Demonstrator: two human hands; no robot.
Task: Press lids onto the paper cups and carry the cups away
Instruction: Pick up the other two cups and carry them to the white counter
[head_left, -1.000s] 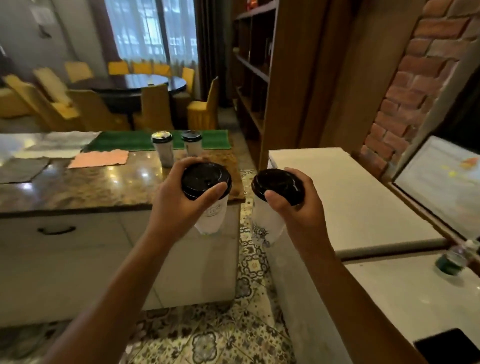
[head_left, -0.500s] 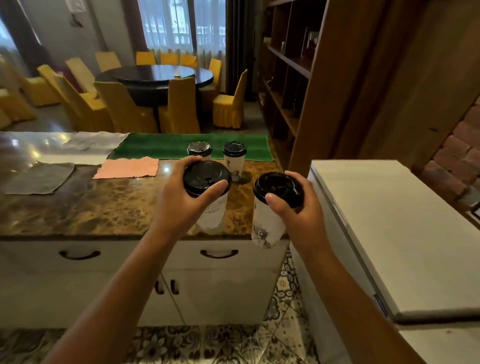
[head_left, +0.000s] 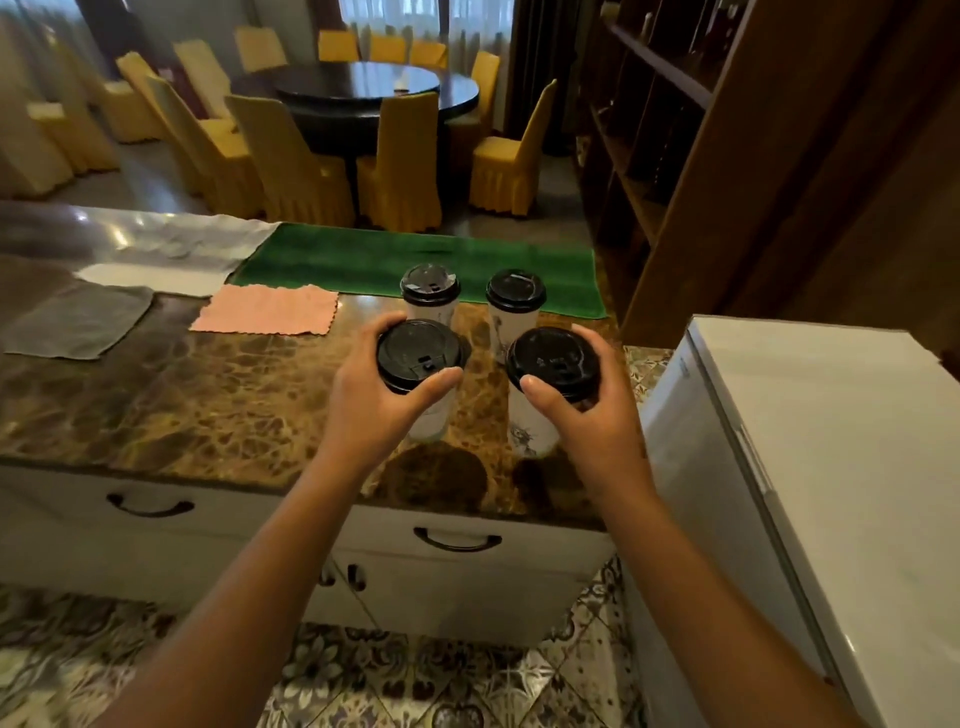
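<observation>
My left hand (head_left: 371, 400) grips a white paper cup with a black lid (head_left: 420, 354) just above the brown marble counter (head_left: 197, 395). My right hand (head_left: 592, 415) holds a second lidded cup (head_left: 553, 361) beside it, a little to the right, also over the counter's near right part. Behind them two more lidded cups stand on the counter, the left one (head_left: 430, 287) and the right one (head_left: 515, 294), at the front edge of a green mat (head_left: 363, 265).
A pink cloth (head_left: 267, 316), a grey cloth (head_left: 78, 325) and a white cloth (head_left: 161, 260) lie on the counter's left. A white chest freezer (head_left: 810, 457) stands close on the right. Wooden shelves (head_left: 675, 156) rise behind it. Yellow chairs around a dark round table (head_left: 374, 93) fill the room beyond.
My view turned left and came closer to the counter. Both held cups now hang over its near right part, just in front of the two standing cups.
</observation>
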